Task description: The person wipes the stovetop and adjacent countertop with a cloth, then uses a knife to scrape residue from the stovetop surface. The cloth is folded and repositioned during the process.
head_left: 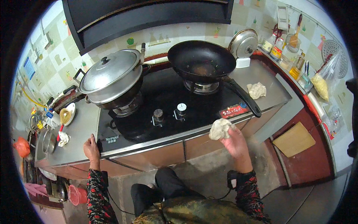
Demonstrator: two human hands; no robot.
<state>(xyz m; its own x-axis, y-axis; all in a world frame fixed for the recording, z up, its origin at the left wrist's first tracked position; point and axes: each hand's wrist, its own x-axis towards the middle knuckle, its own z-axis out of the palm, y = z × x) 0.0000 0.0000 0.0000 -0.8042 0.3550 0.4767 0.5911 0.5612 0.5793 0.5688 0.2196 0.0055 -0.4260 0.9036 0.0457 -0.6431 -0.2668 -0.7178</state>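
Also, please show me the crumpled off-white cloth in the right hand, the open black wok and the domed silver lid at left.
Crumpled off-white cloth (219, 129): head view, bunched middle.
Open black wok (201, 58): head view, inner back wall.
Domed silver lid (110, 71): head view, sloping near side.

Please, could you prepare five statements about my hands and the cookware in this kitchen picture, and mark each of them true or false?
1. The right hand holds a crumpled pale cloth. True.
2. The black wok has no lid on it. True.
3. The left hand grips the wok's handle. False: it is at the edge of the metal counter, beside the left front corner of the black cooktop.
4. The large metal pot is uncovered. False: a domed lid covers it.
5. A second pale cloth lies to the right of the wok. True.
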